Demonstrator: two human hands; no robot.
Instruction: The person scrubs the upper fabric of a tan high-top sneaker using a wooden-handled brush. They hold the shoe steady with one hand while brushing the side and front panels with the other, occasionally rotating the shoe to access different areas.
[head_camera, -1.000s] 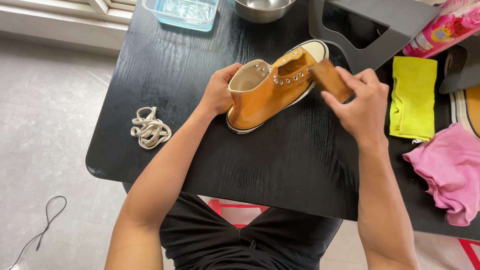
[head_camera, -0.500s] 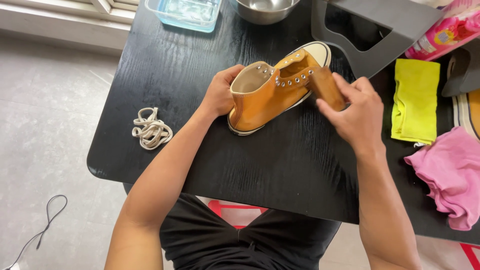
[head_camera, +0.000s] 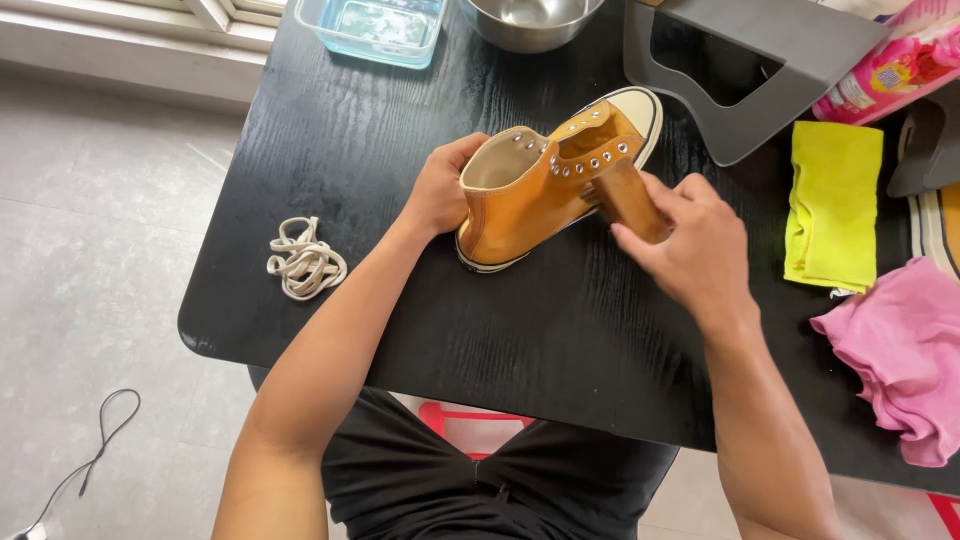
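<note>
At the bottom of the frame the person's lap in black shorts sits against the near edge of the black table (head_camera: 330, 150), and both bare forearms rise from there toward the middle of the picture. The left forearm runs diagonally from lower left up to centre, wrist bent slightly, and the left hand (head_camera: 437, 190) is cupped around the heel and ankle collar of the orange high-top shoe (head_camera: 525, 190), fingers curled over the collar's rim and gripping it. The right forearm comes up from the lower right, and the right hand (head_camera: 690, 245) is closed around a wooden-backed brush (head_camera: 630, 200), thumb and fingers pinching its far end. The brush's free end touches the shoe's side just below the row of metal eyelets.

The shoe lies in the centre of the frame, a little above the middle, on the table and tilted so its side faces up. Its long axis runs diagonally: heel at lower left by the left hand, white rubber toe cap pointing to the upper right. The opening of the shoe faces upper left, and the eyelets hold no laces.

To the left, well apart from the shoe, a bundle of white laces (head_camera: 305, 260) lies near the table's left edge. At right lie a yellow cloth (head_camera: 830, 200) and, nearer, a pink cloth (head_camera: 900, 350). Farthest, along the top edge, stand a clear plastic tub (head_camera: 370, 25), a steel bowl (head_camera: 530, 20) and a grey stand (head_camera: 770, 60).
</note>
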